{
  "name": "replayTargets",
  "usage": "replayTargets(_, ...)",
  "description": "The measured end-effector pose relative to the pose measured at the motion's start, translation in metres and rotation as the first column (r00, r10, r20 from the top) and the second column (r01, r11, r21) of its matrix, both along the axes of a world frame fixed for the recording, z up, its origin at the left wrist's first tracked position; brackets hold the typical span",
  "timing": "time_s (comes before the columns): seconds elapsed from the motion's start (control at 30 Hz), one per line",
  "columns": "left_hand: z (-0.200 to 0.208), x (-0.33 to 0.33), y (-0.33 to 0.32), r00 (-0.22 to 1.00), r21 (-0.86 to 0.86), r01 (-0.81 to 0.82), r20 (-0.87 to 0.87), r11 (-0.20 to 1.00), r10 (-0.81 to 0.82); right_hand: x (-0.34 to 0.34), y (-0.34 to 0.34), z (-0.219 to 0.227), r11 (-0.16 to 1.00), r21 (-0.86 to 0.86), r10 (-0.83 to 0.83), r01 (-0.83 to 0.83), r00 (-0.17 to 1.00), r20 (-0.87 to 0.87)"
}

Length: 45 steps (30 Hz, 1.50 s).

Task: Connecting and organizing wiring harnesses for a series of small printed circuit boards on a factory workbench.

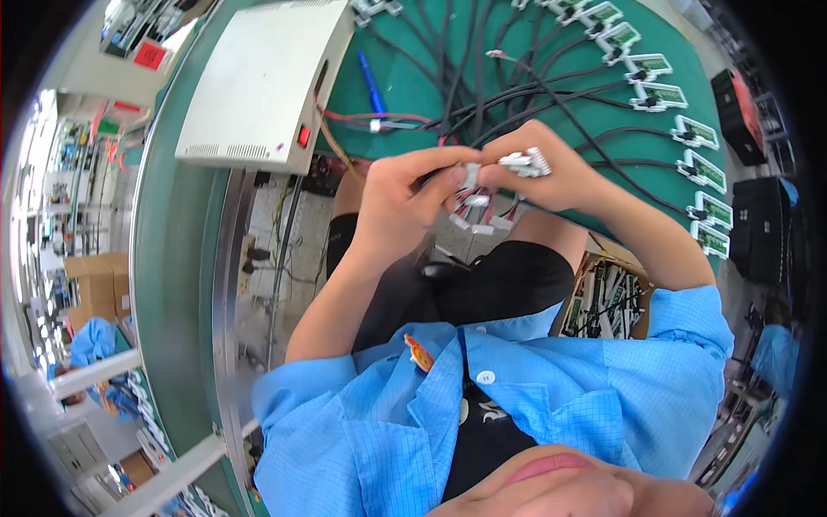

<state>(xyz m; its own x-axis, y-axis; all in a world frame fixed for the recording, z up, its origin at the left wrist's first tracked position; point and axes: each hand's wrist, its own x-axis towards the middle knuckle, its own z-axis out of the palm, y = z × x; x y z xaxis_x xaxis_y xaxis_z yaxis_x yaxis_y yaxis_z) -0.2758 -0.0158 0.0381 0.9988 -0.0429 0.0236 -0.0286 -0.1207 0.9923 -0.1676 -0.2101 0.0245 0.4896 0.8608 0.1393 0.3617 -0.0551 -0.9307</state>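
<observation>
My left hand [398,200] and my right hand [558,172] meet in front of me at the near edge of the green work table [538,121]. Between their fingertips is a small white plug connector [470,177], pinched from both sides. A bunch of white connectors [527,162] also sticks out from the curled fingers of my right hand. Just below the fingertips hang several white plugs with red wires [475,207]. Black cables [517,90] run from near my hands to small green circuit boards in white frames [660,96], fanned along the table's far and right edges.
A cream metal box [250,82] with a red switch [304,135] stands at the left, red wires leading from it. Beside it lies a blue pen [370,82]. Below the table at the right, a cardboard box [642,302] holds white and green strips. A green-topped ledge [177,284] runs along the left.
</observation>
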Motion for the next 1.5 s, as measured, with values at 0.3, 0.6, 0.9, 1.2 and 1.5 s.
replayTargets(0.3,0.014,0.010,0.019,0.964,0.349,0.138,0.169,0.927,-0.208,-0.013,-0.001,-0.005,0.999,0.013,-0.030,0.029,0.999,0.037)
replayTargets(0.6,0.096,0.055,-0.108,0.618,0.774,0.227,0.354,0.591,-0.702,-0.014,0.002,-0.016,0.995,0.095,-0.072,0.040,0.930,0.360)
replayTargets(0.9,0.003,0.117,-0.304,0.291,0.796,0.389,0.371,0.463,-0.882,-0.018,-0.012,-0.025,0.987,0.158,-0.096,0.032,0.903,0.419)
replayTargets(1.2,0.001,0.122,-0.327,0.177,0.859,0.429,0.223,0.279,-0.959,-0.024,-0.022,-0.025,0.982,0.191,-0.082,-0.007,0.886,0.456)
replayTargets(1.5,0.013,0.120,-0.344,0.254,0.907,0.406,0.006,0.113,-0.967,-0.030,-0.024,-0.024,0.979,0.201,-0.084,-0.014,0.877,0.473)
